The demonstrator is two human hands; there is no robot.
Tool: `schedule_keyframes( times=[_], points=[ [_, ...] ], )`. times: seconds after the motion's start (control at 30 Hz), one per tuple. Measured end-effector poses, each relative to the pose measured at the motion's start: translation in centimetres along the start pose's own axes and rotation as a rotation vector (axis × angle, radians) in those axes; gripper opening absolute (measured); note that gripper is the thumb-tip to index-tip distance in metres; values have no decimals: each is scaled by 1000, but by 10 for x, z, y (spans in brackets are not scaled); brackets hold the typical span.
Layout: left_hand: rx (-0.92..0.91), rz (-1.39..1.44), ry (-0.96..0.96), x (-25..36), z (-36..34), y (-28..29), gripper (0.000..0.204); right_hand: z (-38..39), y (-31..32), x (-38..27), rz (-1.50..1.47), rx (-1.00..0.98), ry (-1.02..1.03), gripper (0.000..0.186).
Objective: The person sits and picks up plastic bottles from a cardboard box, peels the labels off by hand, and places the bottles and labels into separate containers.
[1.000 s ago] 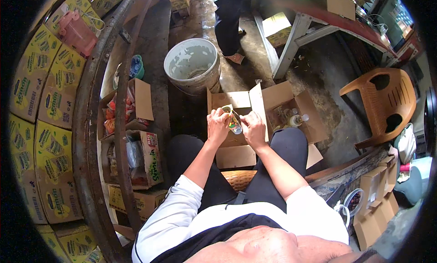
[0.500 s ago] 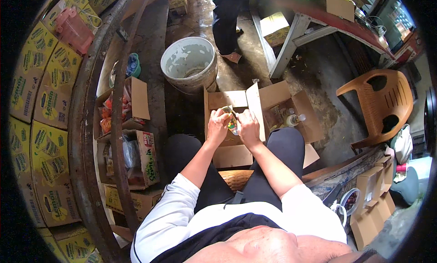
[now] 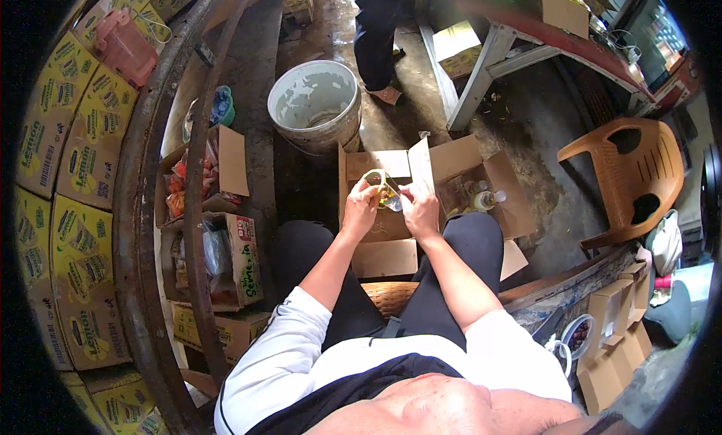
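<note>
Over an open cardboard box (image 3: 377,266) between my knees, both my hands work close together. My left hand (image 3: 361,203) is closed on a pale yellow-green ring (image 3: 374,177), held upright at the fingertips. My right hand (image 3: 420,211) is pinched on a thin dark strip-like thing (image 3: 392,185) that slants toward the ring; its kind I cannot make out. Below the ring, a small clear and colourful piece (image 3: 394,203) shows between the hands, too small to name. To the right, another open box (image 3: 502,187) holds bottles (image 3: 483,200) with pale contents.
A large paint-worn bucket (image 3: 314,104) stands ahead, near another person's dark-trousered leg (image 3: 376,44). Boxes of packets (image 3: 199,175) sit left behind a rusty metal rail (image 3: 143,171), with stacked yellow cartons (image 3: 83,262) beyond. A brown plastic chair (image 3: 628,175) and red-topped table (image 3: 526,21) are right.
The ring has turned to show its opening more fully. My right hand has moved slightly right and down, widening the gap between my hands, and the colourful piece shows less.
</note>
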State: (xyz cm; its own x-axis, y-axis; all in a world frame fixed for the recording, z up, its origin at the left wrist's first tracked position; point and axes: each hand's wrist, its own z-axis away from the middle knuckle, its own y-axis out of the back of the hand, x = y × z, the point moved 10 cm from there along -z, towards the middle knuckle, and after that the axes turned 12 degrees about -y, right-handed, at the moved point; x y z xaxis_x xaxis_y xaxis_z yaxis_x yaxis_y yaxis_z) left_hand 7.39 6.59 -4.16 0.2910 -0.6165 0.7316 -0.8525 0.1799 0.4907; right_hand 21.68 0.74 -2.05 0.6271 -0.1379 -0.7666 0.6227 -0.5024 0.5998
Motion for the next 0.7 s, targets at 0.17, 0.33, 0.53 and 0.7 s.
schedule_keyframes(
  times=[0.17, 0.33, 0.53, 0.7],
  points=[
    [33, 40, -18, -3, 1, 4, 12, 6, -5, -19, 76, -34, 73, 6],
    [-13, 45, 9, 0, 0, -1, 12, 8, -12, -20, 182, -16, 152, 8],
    [21, 113, -127, 11, 1, -5, 12, 3, -23, -23, 279, 63, 219, 7],
    [-9, 111, 4, 9, 1, -8, 9, -12, -23, 28, -164, -80, -205, 7]
  ],
)
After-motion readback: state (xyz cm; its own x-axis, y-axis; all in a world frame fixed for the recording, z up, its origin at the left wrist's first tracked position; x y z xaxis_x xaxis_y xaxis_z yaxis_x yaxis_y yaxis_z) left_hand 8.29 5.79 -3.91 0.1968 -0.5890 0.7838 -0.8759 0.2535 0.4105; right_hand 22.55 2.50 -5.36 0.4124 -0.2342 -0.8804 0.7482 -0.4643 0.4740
